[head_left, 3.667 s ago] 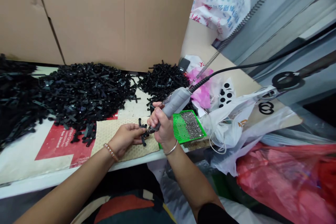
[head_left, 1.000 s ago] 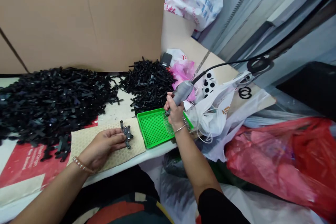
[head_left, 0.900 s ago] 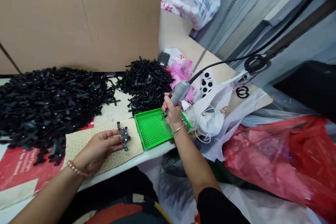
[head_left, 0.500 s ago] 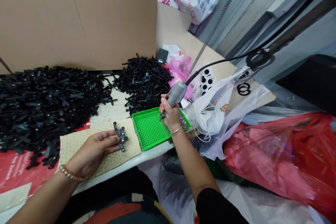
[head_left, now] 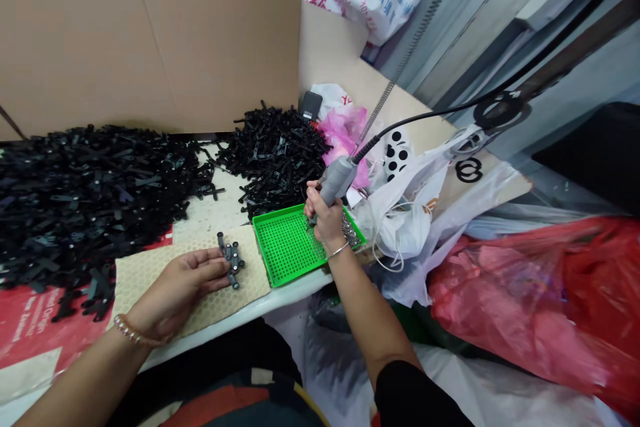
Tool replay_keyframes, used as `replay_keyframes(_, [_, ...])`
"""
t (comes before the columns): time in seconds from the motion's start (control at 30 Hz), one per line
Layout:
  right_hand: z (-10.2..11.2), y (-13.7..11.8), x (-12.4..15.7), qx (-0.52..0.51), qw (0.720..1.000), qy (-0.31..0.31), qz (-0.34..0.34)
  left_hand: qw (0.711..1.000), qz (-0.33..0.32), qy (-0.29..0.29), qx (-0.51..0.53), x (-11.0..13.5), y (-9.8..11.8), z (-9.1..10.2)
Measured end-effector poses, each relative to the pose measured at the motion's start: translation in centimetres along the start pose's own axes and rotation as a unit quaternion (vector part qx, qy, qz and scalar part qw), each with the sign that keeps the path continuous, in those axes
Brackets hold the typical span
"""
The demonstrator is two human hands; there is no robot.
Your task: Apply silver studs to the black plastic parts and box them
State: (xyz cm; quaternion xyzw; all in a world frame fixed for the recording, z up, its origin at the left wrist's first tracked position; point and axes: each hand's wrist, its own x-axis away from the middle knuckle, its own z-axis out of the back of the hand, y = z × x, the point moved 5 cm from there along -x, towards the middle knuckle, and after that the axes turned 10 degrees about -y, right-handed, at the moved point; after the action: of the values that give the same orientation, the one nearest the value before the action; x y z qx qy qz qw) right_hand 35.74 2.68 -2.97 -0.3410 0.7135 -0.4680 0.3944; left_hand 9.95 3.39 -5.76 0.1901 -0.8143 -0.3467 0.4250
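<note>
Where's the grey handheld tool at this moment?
In the head view, just right of centre, the grey handheld tool is gripped in the right hand, its lower end at the green tray.

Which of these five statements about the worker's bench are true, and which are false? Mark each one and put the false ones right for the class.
1. The right hand grips a grey corded tool. True.
2. The tray is red. False: it is green.
3. The left hand holds a black jointed piece over the tray. False: the piece is at the tan mat, beside the tray.
4. The larger black heap is to the left of the smaller heap. True.
5. The small metal bits gather at the tray's left end. False: they gather toward its right end.
</note>
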Motion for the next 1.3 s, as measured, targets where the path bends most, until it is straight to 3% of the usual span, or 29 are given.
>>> replay_keyframes(0.33, [-0.1, -0.1, 0.1, 0.018, 1.0, -0.008, 0.007, 1.0, -0.01, -0.017, -0.001, -0.5, -0.4, 0.3])
replay_keyframes(0.5, [-1.1, -2.2, 0.3, -0.028, 0.999, 0.022, 0.024, 0.999, -0.019, -0.028, 0.022, -0.4, -0.4, 0.0])
replay_keyframes(0.57, [-2.9, -3.3, 0.8, -0.067, 0.997, 0.018, 0.031, 0.999, -0.025, -0.034, 0.024, -0.5, -0.4, -0.1])
replay_keyframes(0.67, [-7.4, -3.6, 2.0, -0.102, 0.994, -0.04, -0.002, 0.998, -0.036, -0.038, 0.022, -0.6, -0.4, 0.0])
replay_keyframes(0.77, [-11.8, -2.3, 3.4, -0.129, 0.985, -0.104, -0.049, 0.998, -0.041, -0.044, 0.025, -0.7, -0.5, 0.1])
replay_keyframes(0.87, [-14.1, -0.9, 4.0, -0.16, 0.975, -0.134, -0.073, 0.997, -0.042, -0.054, 0.035, -0.7, -0.5, 0.0])
replay_keyframes(1.3, [-14.1, -0.1, 4.1, -0.133, 0.98, -0.119, -0.084, 0.997, -0.041, -0.05, 0.046, -0.6, -0.5, 0.0])
